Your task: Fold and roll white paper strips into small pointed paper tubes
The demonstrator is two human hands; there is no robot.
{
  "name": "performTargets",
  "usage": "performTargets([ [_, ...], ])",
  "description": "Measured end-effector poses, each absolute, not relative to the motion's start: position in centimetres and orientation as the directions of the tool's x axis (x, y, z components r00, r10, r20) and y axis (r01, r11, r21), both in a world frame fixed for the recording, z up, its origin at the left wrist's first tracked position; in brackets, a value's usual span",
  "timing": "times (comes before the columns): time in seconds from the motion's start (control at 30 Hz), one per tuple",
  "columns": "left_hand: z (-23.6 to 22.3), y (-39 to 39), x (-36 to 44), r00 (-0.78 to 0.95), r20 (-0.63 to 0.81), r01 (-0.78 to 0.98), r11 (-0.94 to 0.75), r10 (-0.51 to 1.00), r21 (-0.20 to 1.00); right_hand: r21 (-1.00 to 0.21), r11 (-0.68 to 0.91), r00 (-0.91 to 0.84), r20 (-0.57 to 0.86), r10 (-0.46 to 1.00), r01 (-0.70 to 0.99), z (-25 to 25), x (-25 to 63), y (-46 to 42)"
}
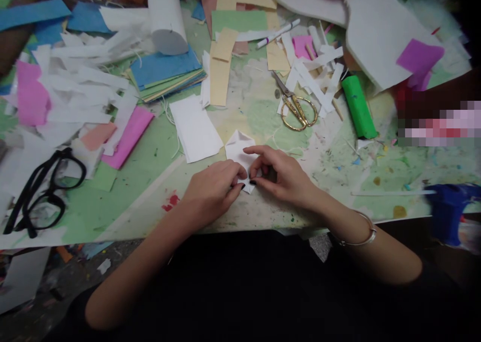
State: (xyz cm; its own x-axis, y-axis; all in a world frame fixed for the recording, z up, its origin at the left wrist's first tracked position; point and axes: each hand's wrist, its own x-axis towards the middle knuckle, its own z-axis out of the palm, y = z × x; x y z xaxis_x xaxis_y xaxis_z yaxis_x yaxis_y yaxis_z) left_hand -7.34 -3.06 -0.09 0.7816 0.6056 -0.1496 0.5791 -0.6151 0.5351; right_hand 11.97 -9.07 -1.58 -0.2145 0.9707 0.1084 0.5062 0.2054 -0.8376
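Note:
A small sheet of white paper (237,149) with folded edges lies on the table in front of me. My left hand (218,185) is closed at its lower left edge, thumb and fingers pinching the paper. From the other side my right hand (280,174) pinches the lower right edge, its index finger raised over the sheet. Both thumb tips nearly meet at the paper's lower point, and the fingers hide part of the folds. Just beyond my left hand rests a stack of white paper (196,129).
Gold-handled scissors (295,109) and a green roll (358,106) lie to the right, with a blue glue gun (447,214) at the edge. Black glasses (48,191) and white scraps (82,81) cover the left. Behind stand coloured sheets (165,71) and a white roll (167,18).

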Motion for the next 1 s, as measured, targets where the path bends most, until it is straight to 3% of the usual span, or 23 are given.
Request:
performTargets([
  [0.33, 0.57, -2.82, -6.75, 0.767, -0.261, 0.624, -0.587, 0.586, 0.516, -0.814, 0.229, -0.200, 0.142, 0.970, 0.533, -1.67, 11.90, -9.10],
  [0.73, -0.08, -3.03, -7.58, 0.781, -0.143, 0.559, -0.578, 0.608, 0.595, -0.788, 0.248, -0.218, 0.148, 0.965, 0.563, -1.68, 11.95, -9.03],
  [1.0, 0.31, -2.49, -7.37, 0.769, -0.256, 0.600, -0.524, 0.586, 0.604, -0.787, 0.243, -0.228, 0.133, 0.964, 0.567, -1.63, 11.98, -8.96],
])
